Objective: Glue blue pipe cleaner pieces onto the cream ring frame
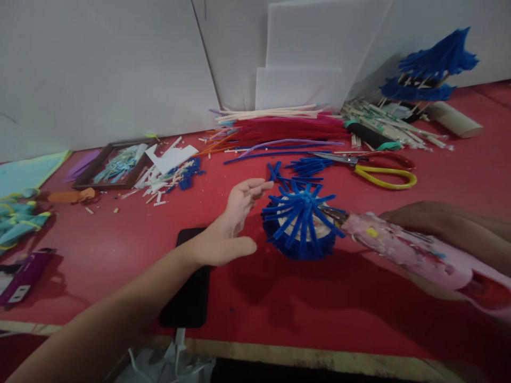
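My left hand (pixel 235 226) is open, its fingers curving around the left side of a round blue craft piece and apart from it. The craft piece (pixel 305 218) has blue pipe cleaners fanning out from a centre over a pale base, with a fuzzy blue rim below. My right hand (pixel 419 223) is wrapped around a pink, glue-smeared hot glue gun (pixel 407 250). The gun's metal nozzle reaches in at the right among the pipe cleaners; whether it touches them I cannot tell. Short cut blue pipe cleaners (pixel 309 166) lie just behind the piece.
Scissors (pixel 385 175) with yellow and red handles lie behind right. A stack of red pipe cleaners (pixel 291 129) runs along the wall. A blue-roofed model (pixel 423 74) stands back right. A phone (pixel 186 306) lies near the front edge, a brown tray (pixel 85 182) farther left.
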Motion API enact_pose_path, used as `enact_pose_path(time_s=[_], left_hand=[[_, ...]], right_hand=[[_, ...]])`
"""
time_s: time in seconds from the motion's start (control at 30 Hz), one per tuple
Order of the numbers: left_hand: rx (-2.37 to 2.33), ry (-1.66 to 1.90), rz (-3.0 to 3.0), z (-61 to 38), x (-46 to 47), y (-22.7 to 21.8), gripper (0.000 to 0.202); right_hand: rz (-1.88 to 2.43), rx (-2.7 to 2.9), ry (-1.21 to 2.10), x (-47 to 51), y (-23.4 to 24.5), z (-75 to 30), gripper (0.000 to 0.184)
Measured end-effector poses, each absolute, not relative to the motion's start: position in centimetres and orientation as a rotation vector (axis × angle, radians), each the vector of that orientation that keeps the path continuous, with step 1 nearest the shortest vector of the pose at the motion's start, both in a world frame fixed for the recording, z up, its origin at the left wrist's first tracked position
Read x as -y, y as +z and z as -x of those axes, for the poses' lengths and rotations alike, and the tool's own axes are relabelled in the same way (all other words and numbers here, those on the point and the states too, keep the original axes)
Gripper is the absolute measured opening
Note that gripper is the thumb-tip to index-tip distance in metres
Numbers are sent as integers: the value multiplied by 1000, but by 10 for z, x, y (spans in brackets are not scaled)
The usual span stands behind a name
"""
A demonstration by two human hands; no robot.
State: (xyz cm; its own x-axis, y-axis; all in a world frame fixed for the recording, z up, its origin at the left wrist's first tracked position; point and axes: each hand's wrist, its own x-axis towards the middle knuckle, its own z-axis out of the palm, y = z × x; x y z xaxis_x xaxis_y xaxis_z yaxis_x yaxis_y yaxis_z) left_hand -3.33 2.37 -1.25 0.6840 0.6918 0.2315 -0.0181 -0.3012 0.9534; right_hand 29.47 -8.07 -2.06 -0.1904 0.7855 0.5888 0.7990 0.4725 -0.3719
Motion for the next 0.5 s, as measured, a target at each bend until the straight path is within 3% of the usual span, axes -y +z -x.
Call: enact_pose_path(time_s=[0.2,0.37,0.5], left_hand=[[-684,944,-1801,17,-13,14,45],[-688,1069,-1889,-6,-5,17,36],[-704,1104,-1878,-13,-3,17,29]], right_hand=[[1299,2014,-70,75,-16,-295,26],[1249,2075,-159,73,-9,-291,12],[1289,1995,-103,75,-10,-290,16]])
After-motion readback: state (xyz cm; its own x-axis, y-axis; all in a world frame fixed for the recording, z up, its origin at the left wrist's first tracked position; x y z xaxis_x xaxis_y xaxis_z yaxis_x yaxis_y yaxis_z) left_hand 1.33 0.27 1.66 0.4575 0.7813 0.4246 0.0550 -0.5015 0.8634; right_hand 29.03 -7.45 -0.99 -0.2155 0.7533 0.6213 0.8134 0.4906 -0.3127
